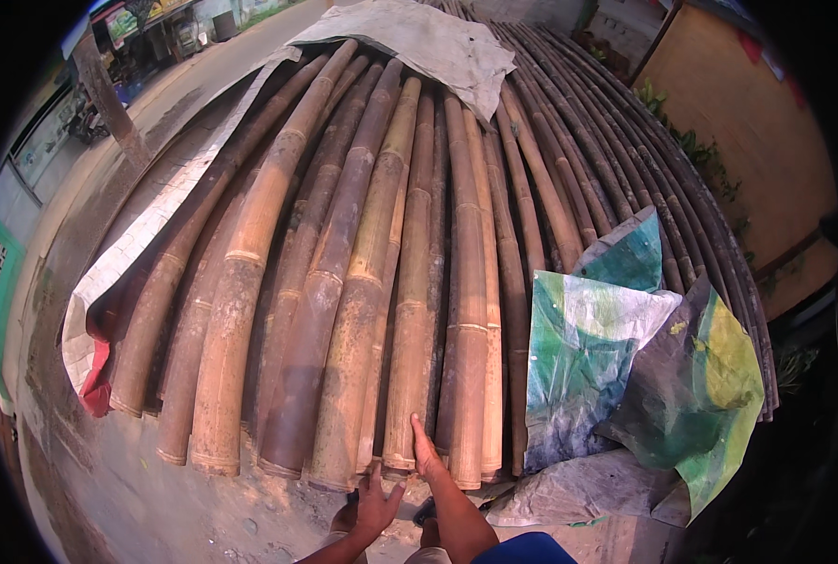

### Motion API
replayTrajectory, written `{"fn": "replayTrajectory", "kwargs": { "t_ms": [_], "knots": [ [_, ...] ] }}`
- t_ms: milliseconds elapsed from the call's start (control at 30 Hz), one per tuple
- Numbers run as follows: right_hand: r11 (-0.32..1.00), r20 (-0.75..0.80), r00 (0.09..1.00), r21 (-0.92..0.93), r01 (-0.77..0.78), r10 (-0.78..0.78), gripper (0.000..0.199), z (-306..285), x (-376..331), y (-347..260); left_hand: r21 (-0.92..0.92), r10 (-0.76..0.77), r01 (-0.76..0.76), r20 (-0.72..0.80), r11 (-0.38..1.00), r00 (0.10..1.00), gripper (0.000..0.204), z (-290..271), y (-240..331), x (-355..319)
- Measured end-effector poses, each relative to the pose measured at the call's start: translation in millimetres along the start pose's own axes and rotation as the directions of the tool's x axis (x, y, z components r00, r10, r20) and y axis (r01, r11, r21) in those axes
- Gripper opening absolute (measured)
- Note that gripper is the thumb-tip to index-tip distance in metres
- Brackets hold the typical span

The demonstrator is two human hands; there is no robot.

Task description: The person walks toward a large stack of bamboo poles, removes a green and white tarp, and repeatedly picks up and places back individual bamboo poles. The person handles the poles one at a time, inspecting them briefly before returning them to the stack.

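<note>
Many long brown bamboo poles (344, 273) lie in a pile, their cut ends toward me. My right hand (426, 456) is against the right side of one pole (411, 348) close to its near end, a finger stretched up along it. The rest of its fingers are partly hidden, and it seems to grip the pole. Just below and left of that same end is my left hand (376, 506). Its thumb and fingers are apart, with nothing seen in them; whether the fingertips touch the bamboo is unclear.
A crumpled green, white and yellow tarp (597, 357) covers poles at the right. A pale sheet (428, 42) drapes over the far part, and a white strip with red edging (147, 230) runs along the left. An orange wall (738, 141) stands right; a road (212, 70) passes far left.
</note>
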State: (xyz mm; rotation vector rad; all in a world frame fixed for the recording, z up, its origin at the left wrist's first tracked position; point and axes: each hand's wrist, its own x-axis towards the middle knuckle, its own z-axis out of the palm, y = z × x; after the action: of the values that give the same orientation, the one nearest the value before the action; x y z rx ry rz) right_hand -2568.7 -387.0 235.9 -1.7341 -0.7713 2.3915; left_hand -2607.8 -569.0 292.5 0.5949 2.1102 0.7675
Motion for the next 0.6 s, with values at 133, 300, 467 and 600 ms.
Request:
{"fn": "replayTrajectory", "kwargs": {
  "t_ms": [133,300,467,600],
  "knots": [
    [0.99,0.064,0.988,0.011,0.143,-0.143,0.101,-2,-13,3,-0.227,-0.07,0.089,0.091,0.97,0.993,0.083,-14,16,19],
    [0.988,-0.065,0.989,-0.092,0.128,-0.134,0.096,0,-7,6,-0.497,-0.122,0.145,0.078,0.856,0.989,0.076,-51,-10,-21],
    [0.964,-0.248,0.961,-0.259,0.059,-0.125,0.091,12,-20,16,-0.784,-0.249,0.052,-0.132,0.618,0.96,0.085,-67,-16,-41],
    [0.766,0.004,0.879,-0.488,0.418,-0.477,0.092,34,-57,17,-0.92,-0.318,-0.054,-0.189,0.389,0.929,0.081,-81,3,-23]
  ]
}}
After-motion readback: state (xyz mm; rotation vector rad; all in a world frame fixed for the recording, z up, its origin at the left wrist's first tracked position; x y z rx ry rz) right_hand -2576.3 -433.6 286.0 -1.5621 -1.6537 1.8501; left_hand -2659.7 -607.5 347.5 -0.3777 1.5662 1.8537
